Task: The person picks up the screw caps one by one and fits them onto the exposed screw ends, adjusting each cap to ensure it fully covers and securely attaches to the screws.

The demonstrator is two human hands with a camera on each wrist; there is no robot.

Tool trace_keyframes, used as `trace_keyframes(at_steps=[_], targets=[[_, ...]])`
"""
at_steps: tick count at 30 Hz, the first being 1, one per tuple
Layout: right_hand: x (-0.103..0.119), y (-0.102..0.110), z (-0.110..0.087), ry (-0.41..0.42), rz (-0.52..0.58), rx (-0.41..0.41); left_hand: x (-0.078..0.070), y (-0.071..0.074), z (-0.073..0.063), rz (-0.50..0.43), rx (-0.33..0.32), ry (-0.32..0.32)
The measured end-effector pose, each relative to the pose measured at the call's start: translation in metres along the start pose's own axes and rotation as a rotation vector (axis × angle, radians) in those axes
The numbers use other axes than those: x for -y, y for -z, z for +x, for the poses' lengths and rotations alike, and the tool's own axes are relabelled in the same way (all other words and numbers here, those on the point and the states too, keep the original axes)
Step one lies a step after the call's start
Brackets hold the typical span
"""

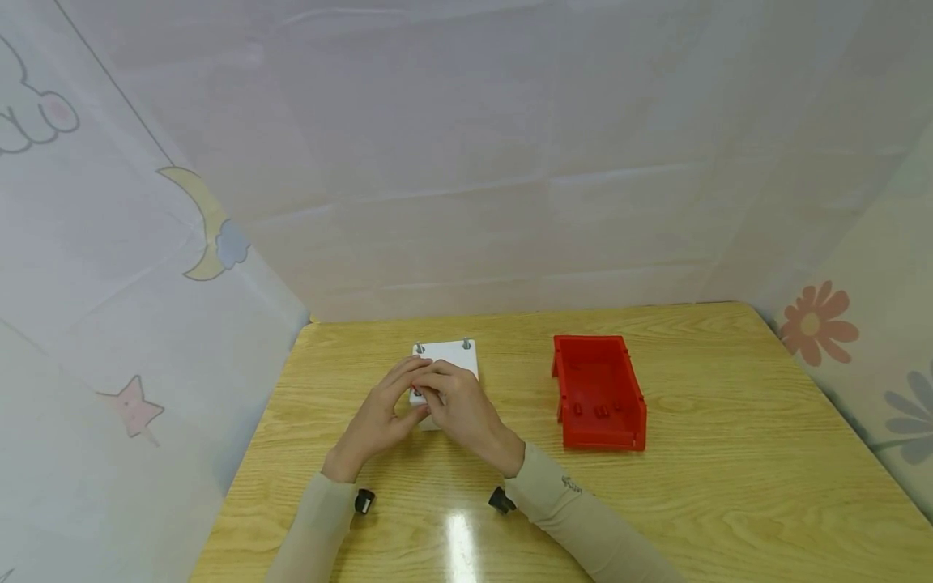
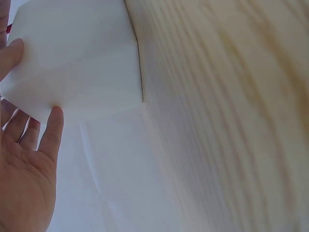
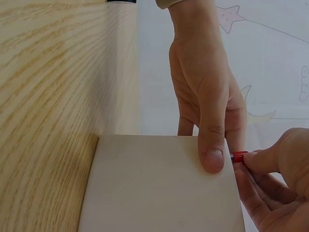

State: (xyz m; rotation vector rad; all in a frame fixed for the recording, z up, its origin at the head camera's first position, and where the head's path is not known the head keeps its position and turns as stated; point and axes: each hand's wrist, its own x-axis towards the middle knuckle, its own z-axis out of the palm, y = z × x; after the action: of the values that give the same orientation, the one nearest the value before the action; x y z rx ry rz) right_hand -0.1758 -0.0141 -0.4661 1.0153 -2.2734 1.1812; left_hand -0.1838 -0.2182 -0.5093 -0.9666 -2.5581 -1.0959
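Note:
A white block (image 1: 461, 354) stands on the table with metal bolts (image 1: 466, 343) upright at its top corners. My left hand (image 1: 375, 421) grips its near left corner; in the right wrist view the thumb (image 3: 212, 159) lies flat on the front face, with fingers behind. With thumb and fingertips, my right hand (image 1: 466, 413) pinches a small red cap (image 3: 240, 156) on the bolt at that corner. A sliver of the cap shows in the left wrist view, where the left hand (image 2: 29, 179) holds the block from below left. Fingers hide most of this corner from above.
A red open-front bin (image 1: 605, 441) stands to the right of the block, with several small red pieces (image 1: 601, 411) on its floor. The wood-grain table (image 1: 729, 453) meets a pale sheet wall (image 1: 510, 202) at the back and printed sheets at both sides.

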Motion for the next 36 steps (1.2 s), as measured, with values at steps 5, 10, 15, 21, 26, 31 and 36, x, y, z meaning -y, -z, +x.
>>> trace_keyframes(at_steps=[5,10,15,21,26,31,36], targets=[[-0.0001,-0.0001,-0.0006,0.002,-0.02,0.006,0.001,-0.0013,-0.001,0.014,-0.015,-0.018],[0.0004,-0.0001,-0.0024,0.0,-0.024,0.011,0.0022,-0.003,-0.0027,0.013,-0.02,-0.026],[0.0009,-0.0007,-0.0029,0.004,-0.027,0.003,0.0026,-0.003,-0.0035,0.015,-0.015,-0.016],[0.0021,-0.0004,-0.0018,0.013,-0.031,0.0,0.0011,-0.0017,-0.0023,0.011,-0.004,-0.002],[0.0013,-0.0015,-0.0021,0.007,-0.04,0.007,0.0003,-0.0015,-0.0021,0.006,-0.001,0.002],[0.0013,-0.0013,-0.0023,0.016,-0.036,0.003,-0.0008,-0.0011,-0.0025,0.0,0.001,0.006],[0.002,-0.0009,-0.0022,0.023,-0.039,0.001,-0.0003,-0.0012,-0.0023,0.002,0.001,0.006]])
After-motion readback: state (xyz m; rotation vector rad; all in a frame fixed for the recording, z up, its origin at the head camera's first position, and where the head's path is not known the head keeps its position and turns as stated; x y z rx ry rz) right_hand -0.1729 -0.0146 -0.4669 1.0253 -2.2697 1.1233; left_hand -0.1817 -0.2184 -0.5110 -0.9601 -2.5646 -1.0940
